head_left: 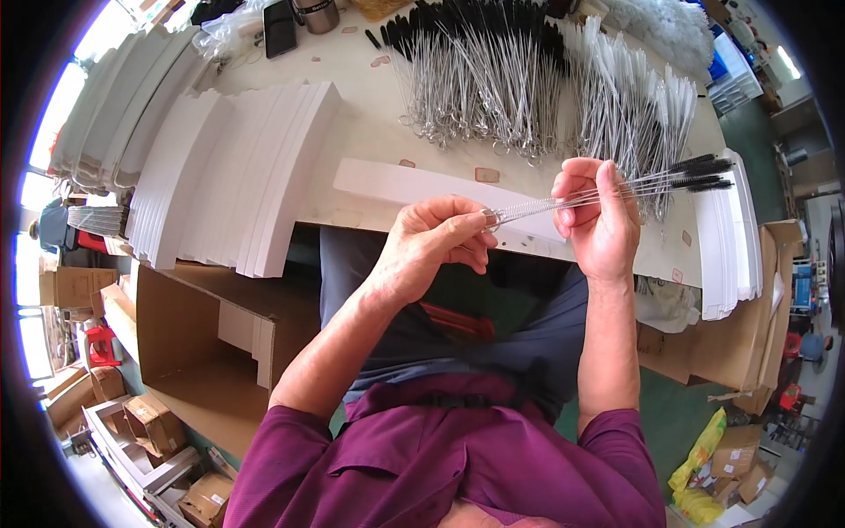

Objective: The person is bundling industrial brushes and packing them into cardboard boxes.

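Observation:
Between my two hands lies a small bunch of wire brushes [528, 209] with black bristle heads pointing right. My left hand [437, 231] pinches their looped wire ends. Farther along, my right hand [602, 216] has its fingers curled round the wires below the black heads. Just beyond my hands, a long white box [396, 180] lies flat near the table's front edge. A large heap of black-headed brushes [493, 79] spreads over the back of the table, loops toward me. To its right is a heap of white-headed brushes [629, 97].
Rows of white boxes [220, 176] stand at the left, with more white boxes [726, 229] at the right edge. A phone [280, 28] and a metal cup [317, 15] sit at the back. An open cardboard carton [189, 343] stands below on the left.

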`<action>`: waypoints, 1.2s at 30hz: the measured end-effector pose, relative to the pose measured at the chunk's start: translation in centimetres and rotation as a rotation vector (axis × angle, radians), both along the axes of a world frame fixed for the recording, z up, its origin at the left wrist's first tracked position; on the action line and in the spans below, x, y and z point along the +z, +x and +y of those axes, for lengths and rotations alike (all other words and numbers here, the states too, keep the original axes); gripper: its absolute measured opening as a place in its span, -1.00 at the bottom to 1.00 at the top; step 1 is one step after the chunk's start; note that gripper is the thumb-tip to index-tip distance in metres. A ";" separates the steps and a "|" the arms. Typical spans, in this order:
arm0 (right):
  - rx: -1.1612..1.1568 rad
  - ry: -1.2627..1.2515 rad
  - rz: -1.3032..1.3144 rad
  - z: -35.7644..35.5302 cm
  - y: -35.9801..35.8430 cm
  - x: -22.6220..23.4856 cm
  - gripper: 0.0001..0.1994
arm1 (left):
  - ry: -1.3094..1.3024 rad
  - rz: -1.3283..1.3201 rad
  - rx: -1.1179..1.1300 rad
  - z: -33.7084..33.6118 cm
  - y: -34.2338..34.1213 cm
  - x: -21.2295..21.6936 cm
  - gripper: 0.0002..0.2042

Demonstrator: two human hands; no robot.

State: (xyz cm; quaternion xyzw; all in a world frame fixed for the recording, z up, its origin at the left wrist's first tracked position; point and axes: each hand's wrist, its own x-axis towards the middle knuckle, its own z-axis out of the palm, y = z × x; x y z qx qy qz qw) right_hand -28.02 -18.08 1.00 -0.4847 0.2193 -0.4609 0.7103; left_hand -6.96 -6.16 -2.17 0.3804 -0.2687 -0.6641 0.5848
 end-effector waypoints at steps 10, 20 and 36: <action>0.014 -0.057 0.071 0.8 -0.9 -0.5 -0.67 | -0.018 -0.001 0.023 0.0 -0.9 -0.8 -0.89; -0.013 0.060 0.116 1.7 -1.1 -1.7 -0.66 | -0.014 0.176 0.045 0.1 -0.7 -1.7 -0.82; -0.076 0.209 0.004 2.7 -1.2 -2.7 -0.67 | -0.059 0.459 -0.244 0.4 -0.3 -2.9 -0.81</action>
